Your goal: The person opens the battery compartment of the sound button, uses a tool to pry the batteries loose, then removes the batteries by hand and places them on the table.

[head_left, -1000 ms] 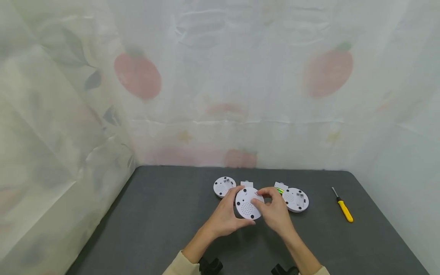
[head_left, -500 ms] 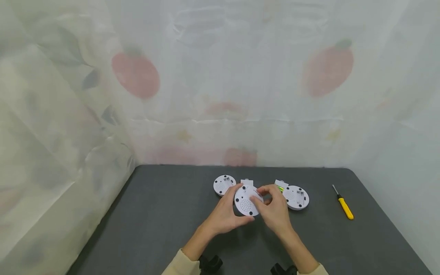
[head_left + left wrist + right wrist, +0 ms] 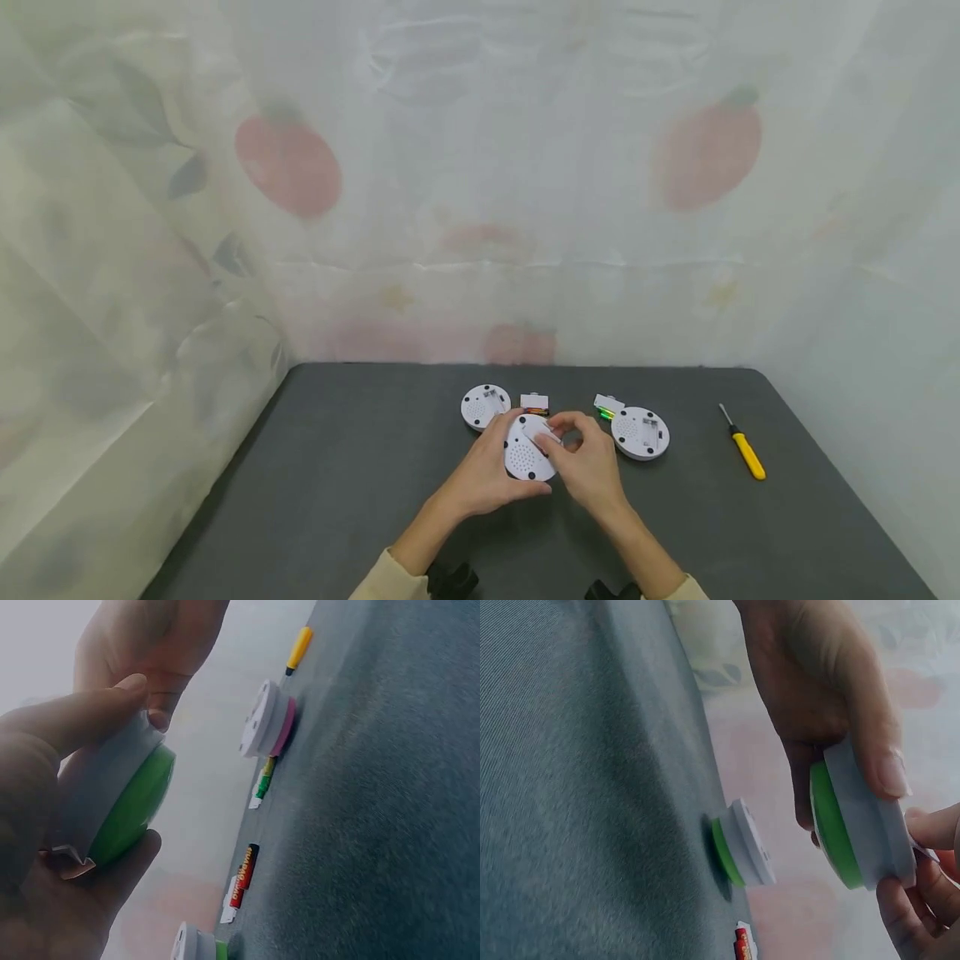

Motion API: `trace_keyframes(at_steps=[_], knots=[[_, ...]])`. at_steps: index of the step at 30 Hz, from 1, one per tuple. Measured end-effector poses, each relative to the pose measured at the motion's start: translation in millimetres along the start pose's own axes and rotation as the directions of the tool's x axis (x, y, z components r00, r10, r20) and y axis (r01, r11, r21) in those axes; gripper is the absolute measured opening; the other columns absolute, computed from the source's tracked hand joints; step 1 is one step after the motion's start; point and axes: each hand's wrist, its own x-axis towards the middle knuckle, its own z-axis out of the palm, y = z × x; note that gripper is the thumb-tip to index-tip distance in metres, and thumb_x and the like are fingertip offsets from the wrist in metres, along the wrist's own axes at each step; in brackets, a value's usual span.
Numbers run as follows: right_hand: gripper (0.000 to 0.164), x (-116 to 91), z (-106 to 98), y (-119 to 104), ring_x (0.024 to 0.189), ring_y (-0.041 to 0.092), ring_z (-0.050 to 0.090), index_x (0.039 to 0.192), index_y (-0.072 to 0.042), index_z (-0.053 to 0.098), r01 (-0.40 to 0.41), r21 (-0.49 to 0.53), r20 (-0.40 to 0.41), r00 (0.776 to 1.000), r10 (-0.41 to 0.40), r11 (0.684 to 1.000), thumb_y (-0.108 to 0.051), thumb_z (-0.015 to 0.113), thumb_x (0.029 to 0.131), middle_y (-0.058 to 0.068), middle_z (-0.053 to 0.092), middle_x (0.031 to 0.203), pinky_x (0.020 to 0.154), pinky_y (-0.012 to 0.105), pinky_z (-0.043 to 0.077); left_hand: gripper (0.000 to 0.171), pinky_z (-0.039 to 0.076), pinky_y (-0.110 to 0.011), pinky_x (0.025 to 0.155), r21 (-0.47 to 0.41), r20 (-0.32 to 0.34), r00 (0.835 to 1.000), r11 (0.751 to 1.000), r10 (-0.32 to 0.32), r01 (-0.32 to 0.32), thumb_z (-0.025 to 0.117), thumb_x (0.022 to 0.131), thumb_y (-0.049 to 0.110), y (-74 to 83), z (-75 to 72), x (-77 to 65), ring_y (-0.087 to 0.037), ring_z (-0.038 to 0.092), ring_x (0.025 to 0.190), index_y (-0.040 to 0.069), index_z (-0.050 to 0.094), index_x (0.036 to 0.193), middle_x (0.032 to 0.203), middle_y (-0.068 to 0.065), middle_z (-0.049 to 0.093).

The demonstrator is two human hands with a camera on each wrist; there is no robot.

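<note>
My left hand [image 3: 483, 473] holds a round white device [image 3: 522, 458] by its edge. Its back, with speaker holes and dark feet, faces up; the green front [image 3: 139, 802] faces down, as the left wrist view shows. My right hand [image 3: 592, 471] pinches a small white battery cover [image 3: 928, 853] at the device's right side. In the head view the cover stands at a slant from the back. What lies under the cover is hidden by the right fingers.
Beyond the hands lie two similar round devices, one on the left [image 3: 483, 407] and one on the right [image 3: 640, 435] with its battery bay bare. Between them are red-and-black batteries [image 3: 246, 866], green batteries [image 3: 606, 413] and white covers [image 3: 534, 401]. A yellow screwdriver [image 3: 747, 455] lies far right.
The cover in my right hand has lifted from lying nearly flat to a slant. Both hands and the device have shifted slightly left and down in view, uncovering the red-and-black batteries behind.
</note>
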Motion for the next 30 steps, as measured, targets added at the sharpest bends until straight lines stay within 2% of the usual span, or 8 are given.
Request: trace_keyframes(at_steps=[2, 5, 9, 14, 20, 24, 30], knots=[[0.024, -0.1, -1.2, 2.6, 0.060, 0.012, 0.056, 0.099, -0.011, 0.071, -0.010, 0.022, 0.026, 1.000, 0.010, 1.000, -0.011, 0.086, 0.082, 0.001, 0.063, 0.085, 0.054, 0.026, 0.047, 0.109, 0.042, -0.053, 0.104, 0.010, 0.014, 1.000, 1.000, -0.010, 0.010, 0.090, 0.071, 0.052, -1.6, 0.9, -1.5, -0.027, 0.046, 0.134, 0.013, 0.033, 0.155, 0.148, -0.007, 0.045], [0.022, 0.2, -3.3, 7.9, 0.060, 0.012, 0.056, 0.100, -0.013, 0.070, -0.027, 0.041, 0.068, 0.997, 0.024, 0.999, -0.011, 0.084, 0.084, 0.000, 0.064, 0.084, 0.054, 0.026, 0.047, 0.108, 0.044, -0.048, 0.102, 0.043, 0.030, 1.000, 0.999, 0.007, -0.008, 0.090, 0.070, 0.052, -4.3, 2.6, -3.0, -0.023, 0.049, 0.126, 0.010, 0.035, 0.153, 0.144, -0.006, 0.046], [0.020, 1.4, -5.7, 16.0, 0.068, 0.012, 0.059, 0.099, -0.015, 0.070, -0.037, 0.020, 0.088, 0.996, 0.035, 0.999, -0.009, 0.083, 0.085, -0.004, 0.065, 0.083, 0.060, 0.026, 0.049, 0.107, 0.045, -0.042, 0.099, 0.086, 0.047, 0.999, 0.996, 0.021, -0.025, 0.090, 0.071, 0.052, -8.0, 4.7, -5.0, -0.018, 0.051, 0.116, 0.006, 0.037, 0.152, 0.139, -0.006, 0.047], [0.020, 6.0, -6.4, 27.6, 0.076, 0.011, 0.059, 0.098, -0.014, 0.070, -0.034, -0.041, 0.086, 0.996, 0.037, 0.999, -0.006, 0.083, 0.084, -0.006, 0.065, 0.080, 0.068, 0.026, 0.048, 0.108, 0.044, -0.044, 0.102, 0.100, 0.072, 0.997, 0.995, -0.016, 0.008, 0.091, 0.070, 0.048, -14.0, 4.3, -8.4, -0.020, 0.051, 0.121, 0.002, 0.038, 0.151, 0.141, -0.008, 0.047], [0.018, 17.6, -5.6, 44.4, 0.071, 0.011, 0.055, 0.094, -0.010, 0.070, -0.075, -0.116, 0.102, 0.991, 0.087, 0.990, -0.005, 0.083, 0.082, -0.004, 0.063, 0.076, 0.066, 0.025, 0.044, 0.109, 0.043, -0.043, 0.103, 0.129, 0.112, 0.992, 0.991, -0.061, 0.046, 0.093, 0.067, 0.047, -24.2, 1.7, -11.9, -0.020, 0.051, 0.122, 0.002, 0.039, 0.151, 0.142, -0.008, 0.047], [0.017, 24.4, -2.6, 55.7, 0.071, 0.012, 0.055, 0.094, -0.009, 0.070, -0.112, -0.192, 0.144, 0.979, 0.141, 0.975, -0.008, 0.083, 0.083, -0.003, 0.063, 0.076, 0.066, 0.029, 0.044, 0.110, 0.044, -0.041, 0.102, 0.155, 0.161, 0.985, 0.987, -0.068, 0.043, 0.093, 0.066, 0.050, -30.3, 0.4, -15.1, -0.017, 0.052, 0.117, 0.003, 0.040, 0.150, 0.138, -0.005, 0.049], [0.016, 37.1, 4.9, 67.7, 0.069, 0.013, 0.055, 0.091, -0.011, 0.070, -0.109, -0.329, 0.206, 0.961, 0.184, 0.938, -0.013, 0.084, 0.083, -0.003, 0.062, 0.075, 0.064, 0.034, 0.043, 0.109, 0.043, -0.041, 0.102, 0.152, 0.211, 0.975, 0.988, -0.069, 0.038, 0.093, 0.066, 0.051, -35.9, -0.2, -21.3, -0.015, 0.051, 0.118, 0.006, 0.040, 0.150, 0.138, -0.003, 0.051]])
